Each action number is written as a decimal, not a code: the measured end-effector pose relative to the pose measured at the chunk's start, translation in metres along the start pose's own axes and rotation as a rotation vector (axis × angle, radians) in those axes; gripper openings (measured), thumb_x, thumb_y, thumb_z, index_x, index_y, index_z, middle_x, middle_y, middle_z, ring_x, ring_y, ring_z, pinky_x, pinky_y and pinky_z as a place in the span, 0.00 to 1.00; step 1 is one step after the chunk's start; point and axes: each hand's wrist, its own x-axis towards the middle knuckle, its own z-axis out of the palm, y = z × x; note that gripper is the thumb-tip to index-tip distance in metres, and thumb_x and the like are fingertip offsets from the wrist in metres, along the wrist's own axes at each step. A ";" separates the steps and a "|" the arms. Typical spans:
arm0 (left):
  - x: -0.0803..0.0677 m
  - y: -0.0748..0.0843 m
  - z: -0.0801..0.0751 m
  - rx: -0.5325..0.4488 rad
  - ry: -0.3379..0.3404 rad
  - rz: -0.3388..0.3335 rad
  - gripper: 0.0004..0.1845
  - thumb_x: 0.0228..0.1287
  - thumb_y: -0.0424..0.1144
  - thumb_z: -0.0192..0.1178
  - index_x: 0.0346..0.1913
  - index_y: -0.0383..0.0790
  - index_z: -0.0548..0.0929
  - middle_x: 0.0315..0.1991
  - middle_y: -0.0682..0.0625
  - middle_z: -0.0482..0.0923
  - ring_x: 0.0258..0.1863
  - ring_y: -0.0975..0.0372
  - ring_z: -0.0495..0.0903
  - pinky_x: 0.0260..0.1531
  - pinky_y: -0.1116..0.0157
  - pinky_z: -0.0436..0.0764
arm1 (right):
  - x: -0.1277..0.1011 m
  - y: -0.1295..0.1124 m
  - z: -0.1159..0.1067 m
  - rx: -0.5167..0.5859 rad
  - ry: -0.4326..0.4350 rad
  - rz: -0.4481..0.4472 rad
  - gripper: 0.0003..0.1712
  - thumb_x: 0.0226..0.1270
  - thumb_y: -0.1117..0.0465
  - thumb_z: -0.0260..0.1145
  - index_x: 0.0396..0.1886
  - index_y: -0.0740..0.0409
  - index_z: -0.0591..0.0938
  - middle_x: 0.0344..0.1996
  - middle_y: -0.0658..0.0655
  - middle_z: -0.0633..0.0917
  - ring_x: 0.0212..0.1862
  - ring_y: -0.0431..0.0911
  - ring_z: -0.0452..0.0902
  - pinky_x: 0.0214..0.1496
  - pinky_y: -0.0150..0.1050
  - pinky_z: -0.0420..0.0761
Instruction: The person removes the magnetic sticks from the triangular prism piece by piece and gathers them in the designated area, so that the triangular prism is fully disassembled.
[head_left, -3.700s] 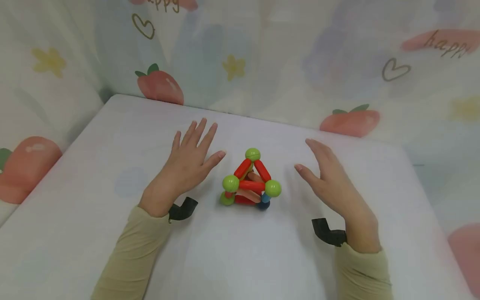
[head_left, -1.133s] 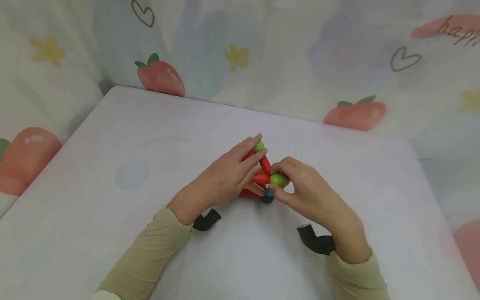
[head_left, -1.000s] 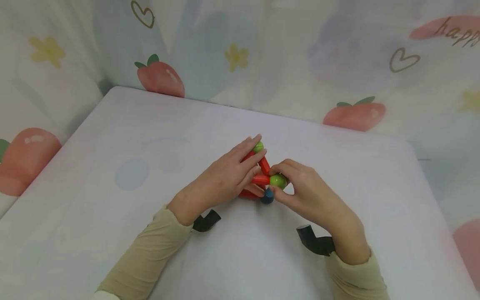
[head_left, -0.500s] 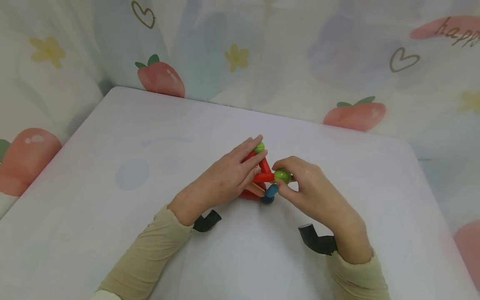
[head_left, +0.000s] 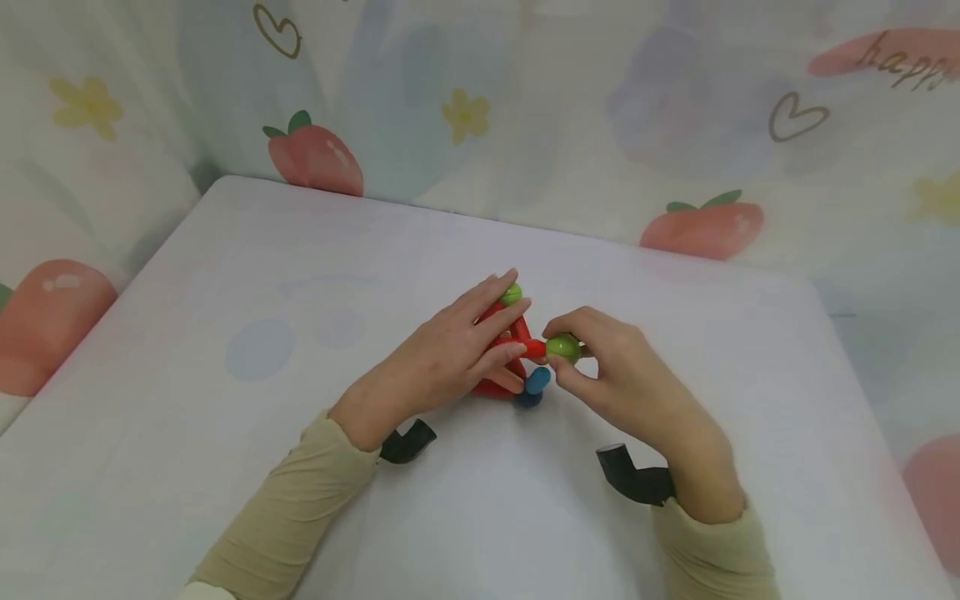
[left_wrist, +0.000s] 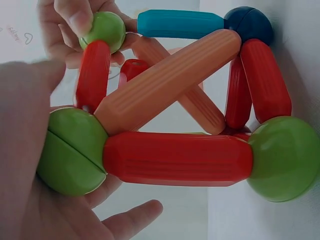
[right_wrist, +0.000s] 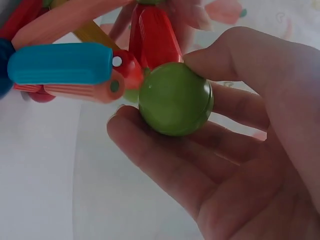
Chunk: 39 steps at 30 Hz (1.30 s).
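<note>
A magnetic rod-and-ball frame point(left_wrist: 175, 157) of red, salmon and blue rods with green and dark blue balls stands between both hands. My left hand point(head_left: 420, 358) holds its left side, fingers laid about the top green ball point(head_left: 512, 293) and thumb over a front red rod. In the left wrist view another green ball point(left_wrist: 75, 150) sits against that palm. The thumb and fingers of my right hand point(head_left: 637, 383) pinch the right green ball point(right_wrist: 175, 100), which joins a red rod point(right_wrist: 155, 40). The blue rod point(right_wrist: 60, 63) has a free end with a gap to this ball; its other end meets the dark blue ball point(head_left: 528, 398).
A white-covered table point(head_left: 487, 517) carries the frame. Behind it hangs a printed cloth point(head_left: 562, 125) with peaches and flowers. Black curved pieces sit at the left wrist point(head_left: 408, 442) and the right wrist point(head_left: 636, 477).
Both hands, apart from the frame at first, came in and took hold of it. The right ball has shifted slightly right and away from the blue rod, which now leans outward.
</note>
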 end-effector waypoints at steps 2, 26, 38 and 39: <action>0.000 -0.001 0.001 -0.009 0.010 0.000 0.34 0.72 0.58 0.54 0.75 0.50 0.64 0.81 0.50 0.46 0.79 0.51 0.50 0.72 0.54 0.66 | 0.001 -0.001 0.003 0.011 -0.006 -0.007 0.14 0.62 0.67 0.70 0.47 0.59 0.81 0.41 0.50 0.84 0.39 0.38 0.81 0.42 0.41 0.85; 0.002 -0.006 0.003 0.060 0.176 0.175 0.17 0.66 0.51 0.64 0.47 0.42 0.79 0.75 0.39 0.60 0.73 0.47 0.64 0.65 0.55 0.76 | 0.004 -0.001 0.006 0.018 0.016 -0.057 0.17 0.60 0.69 0.72 0.48 0.55 0.81 0.43 0.47 0.84 0.42 0.36 0.78 0.48 0.40 0.84; 0.000 -0.003 0.002 0.066 0.144 0.157 0.15 0.66 0.49 0.65 0.45 0.42 0.78 0.76 0.39 0.59 0.74 0.47 0.62 0.66 0.57 0.75 | -0.002 0.020 -0.008 -0.172 0.231 0.095 0.15 0.58 0.75 0.69 0.45 0.63 0.81 0.42 0.57 0.84 0.40 0.47 0.80 0.41 0.44 0.82; -0.001 -0.002 0.002 0.064 0.139 0.151 0.15 0.66 0.49 0.65 0.45 0.42 0.78 0.76 0.39 0.58 0.74 0.47 0.62 0.66 0.57 0.74 | -0.003 0.024 -0.009 -0.171 0.250 0.101 0.15 0.58 0.75 0.69 0.46 0.64 0.81 0.42 0.58 0.84 0.40 0.48 0.79 0.41 0.43 0.81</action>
